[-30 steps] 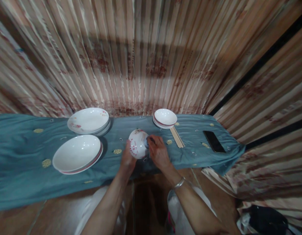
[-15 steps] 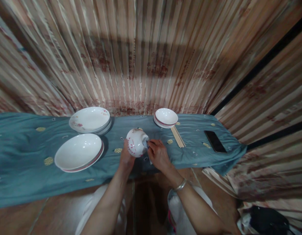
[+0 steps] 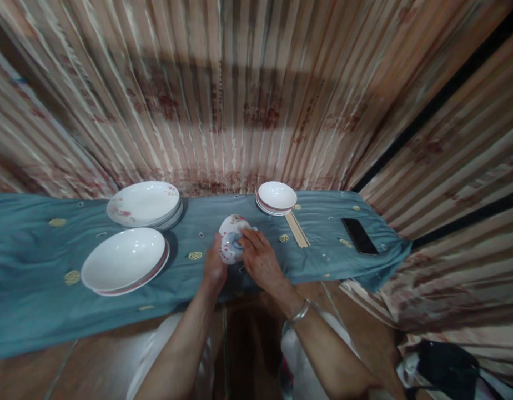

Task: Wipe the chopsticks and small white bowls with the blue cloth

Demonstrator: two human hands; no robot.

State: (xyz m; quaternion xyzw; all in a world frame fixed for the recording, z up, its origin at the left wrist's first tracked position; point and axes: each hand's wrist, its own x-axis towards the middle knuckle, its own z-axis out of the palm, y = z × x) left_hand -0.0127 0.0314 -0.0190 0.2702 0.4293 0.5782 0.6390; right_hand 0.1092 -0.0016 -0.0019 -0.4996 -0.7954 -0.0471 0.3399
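A white bowl [image 3: 230, 224] with a red floral print is held above the cloth-covered table, its outside turned towards me. My left hand [image 3: 215, 265] is wrapped round its left side. Pressed to the bowl's outside is a small pale bluish cloth [image 3: 235, 240], pinched in the fingers of my right hand [image 3: 261, 259]. That hand covers the bowl's right side, and a silvery bracelet circles its wrist. Part of the cloth is hidden under my fingers.
Stacked oval plates [image 3: 144, 203] and large bowls [image 3: 123, 258] stand at left. A stack of small bowls [image 3: 277, 195] is at the back, with wooden chopsticks [image 3: 297, 230] beside it. A black phone [image 3: 359, 235] lies at right on the teal tablecloth [image 3: 190, 283]. A pleated curtain [image 3: 240, 111] hangs behind.
My right hand has moved with the cloth from the bowl's right side leftwards over its outside. The bowl has tilted. The whole view has shifted slightly.
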